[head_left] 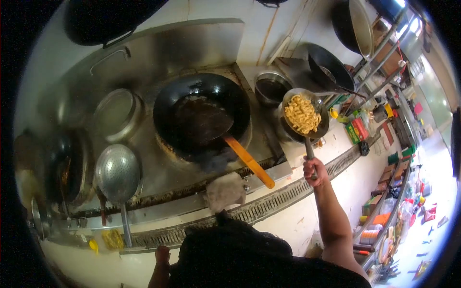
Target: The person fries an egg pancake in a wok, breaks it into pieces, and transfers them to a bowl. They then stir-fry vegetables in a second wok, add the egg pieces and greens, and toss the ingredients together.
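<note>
My right hand is closed round the handle of a skimmer, held out to the right. Golden-brown fried pieces are heaped in its bowl, over a pot that it partly covers. My left hand hangs low by my body, away from the stove; its fingers are hidden. In front of me a large black wok sits on the burner with dark liquid in it. A ladle with an orange wooden handle rests in the wok, its handle over the front edge.
A perforated skimmer and a round lidded pan are on the left. A grey cloth lies on the stove's front edge. Behind the held skimmer stand a metal pot and another wok. A floor drain grate runs below; cluttered shelves are right.
</note>
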`<state>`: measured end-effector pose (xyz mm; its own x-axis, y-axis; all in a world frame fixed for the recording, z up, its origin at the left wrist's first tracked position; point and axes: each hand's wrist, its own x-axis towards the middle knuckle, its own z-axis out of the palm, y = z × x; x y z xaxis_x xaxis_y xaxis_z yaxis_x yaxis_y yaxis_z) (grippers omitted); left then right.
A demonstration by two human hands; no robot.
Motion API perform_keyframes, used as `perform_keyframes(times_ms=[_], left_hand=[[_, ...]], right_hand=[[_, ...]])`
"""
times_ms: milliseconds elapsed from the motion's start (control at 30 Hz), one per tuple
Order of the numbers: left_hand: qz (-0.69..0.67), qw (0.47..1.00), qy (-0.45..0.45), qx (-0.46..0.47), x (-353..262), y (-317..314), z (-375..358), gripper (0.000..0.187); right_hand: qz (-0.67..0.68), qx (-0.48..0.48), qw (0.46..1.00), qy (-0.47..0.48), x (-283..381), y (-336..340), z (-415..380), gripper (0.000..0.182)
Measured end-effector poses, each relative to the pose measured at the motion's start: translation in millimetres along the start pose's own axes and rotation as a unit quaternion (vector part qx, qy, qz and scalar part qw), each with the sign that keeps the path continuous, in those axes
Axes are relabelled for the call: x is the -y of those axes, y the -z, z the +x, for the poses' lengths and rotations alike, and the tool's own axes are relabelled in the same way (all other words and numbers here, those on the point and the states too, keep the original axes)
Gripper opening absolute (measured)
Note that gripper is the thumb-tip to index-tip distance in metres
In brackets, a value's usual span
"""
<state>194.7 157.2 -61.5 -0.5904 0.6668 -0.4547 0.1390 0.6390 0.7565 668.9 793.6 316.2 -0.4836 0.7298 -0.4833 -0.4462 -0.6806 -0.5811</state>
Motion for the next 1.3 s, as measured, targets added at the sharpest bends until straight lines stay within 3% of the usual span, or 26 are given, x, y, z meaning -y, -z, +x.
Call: perform_keyframes(times_ms=[67,100,133,200,267,333,400,467,533,600,733,767,800,833,867,900,933,967,1000,1033,1100,1133,1167,1200,1233,1300], left_hand=[[0.278,0.945,0.102,0.140,-36,6,3,0.014],[0.151,0.988,-0.008,0.025,-1,3,4,0.013],[0.150,0.988,-0.008,0.024,-12,5,3,0.013],[0.494,0.838,-0.225,0.055,-70,15,-12,0.014],[0.481,0.847,-0.216,0.059,-118,25,-26,0.016],[0.180,0.979,0.072,0.064,-116,16,-20,0.024],[0.119,0.989,0.033,0.078,-24,18,-17,0.027],[-0.079,0.996,0.033,-0.004,15,18,-1,0.030],[0.051,0.998,0.029,0.038,5,27,-13,0.026],[0.303,0.945,0.050,0.111,-89,41,-13,0.022],[0.479,0.864,-0.047,0.146,-77,31,0,0.015],[0.254,0.963,-0.036,0.080,-45,19,11,0.013],[0.010,1.000,-0.020,-0.002,-19,13,9,0.010],[0.407,0.903,-0.113,0.082,-86,20,3,0.006],[0.404,0.910,-0.027,0.084,-162,28,-11,0.009],[0.491,0.854,-0.065,0.157,-138,35,-7,0.015],[0.322,0.944,0.060,0.032,-99,37,-15,0.024],[0.243,0.967,0.075,-0.019,-78,50,-25,0.032],[0.224,0.948,0.209,-0.091,-112,68,-37,0.032],[0.298,0.930,0.169,-0.133,-97,90,-41,0.029],[0.388,0.891,0.181,-0.153,-64,143,-43,0.023],[0.108,0.921,0.233,-0.292,-19,161,-33,0.021],[-0.052,0.903,0.262,-0.337,-44,193,-27,0.022],[-0.214,0.834,0.205,-0.467,-122,221,-27,0.023],[-0.384,0.766,0.113,-0.503,-111,250,-16,0.028],[-0.503,0.725,0.077,-0.464,-171,312,4,0.042]], right_hand=[[0.146,0.050,0.985,-0.077,15,5,12,0.012],[0.174,0.076,0.977,-0.099,16,6,11,0.009],[0.173,0.077,0.977,-0.099,8,4,9,0.009],[0.069,0.046,0.996,-0.037,-11,-4,9,0.004],[0.059,0.025,0.997,-0.041,-7,2,11,0.005],[0.171,0.085,0.978,-0.086,5,13,16,0.012],[0.140,0.087,0.983,-0.086,8,12,16,0.012],[0.114,0.084,0.986,-0.085,8,9,15,0.012],[0.124,0.063,0.988,-0.069,9,2,16,0.009],[0.148,0.074,0.983,-0.079,9,4,19,0.010],[0.155,0.063,0.981,-0.096,5,7,28,0.011],[0.101,0.092,0.986,-0.093,3,7,28,0.014],[0.115,0.123,0.977,-0.130,1,22,32,0.018],[0.025,0.040,0.999,-0.012,-8,17,24,0.021],[0.014,0.061,0.998,-0.006,-5,25,17,0.021],[-0.139,-0.015,0.980,0.140,-14,23,20,0.021],[-0.145,0.032,0.986,0.081,-9,0,6,0.020],[-0.093,0.070,0.993,0.018,-3,9,9,0.019],[-0.295,0.023,0.918,0.263,-15,40,25,0.016],[-0.217,0.032,0.964,0.149,-9,19,12,0.011],[-0.105,0.000,0.990,0.092,-16,-18,-1,0.008],[-0.037,-0.047,0.997,0.046,-14,-32,-6,0.013],[-0.033,-0.051,0.998,-0.034,-13,-63,-19,0.010],[-0.028,-0.057,0.992,-0.112,-16,-90,-32,0.025],[-0.025,-0.050,0.988,-0.144,-20,-89,-46,0.022],[-0.088,0.030,0.989,-0.119,-41,-119,-64,0.013]])
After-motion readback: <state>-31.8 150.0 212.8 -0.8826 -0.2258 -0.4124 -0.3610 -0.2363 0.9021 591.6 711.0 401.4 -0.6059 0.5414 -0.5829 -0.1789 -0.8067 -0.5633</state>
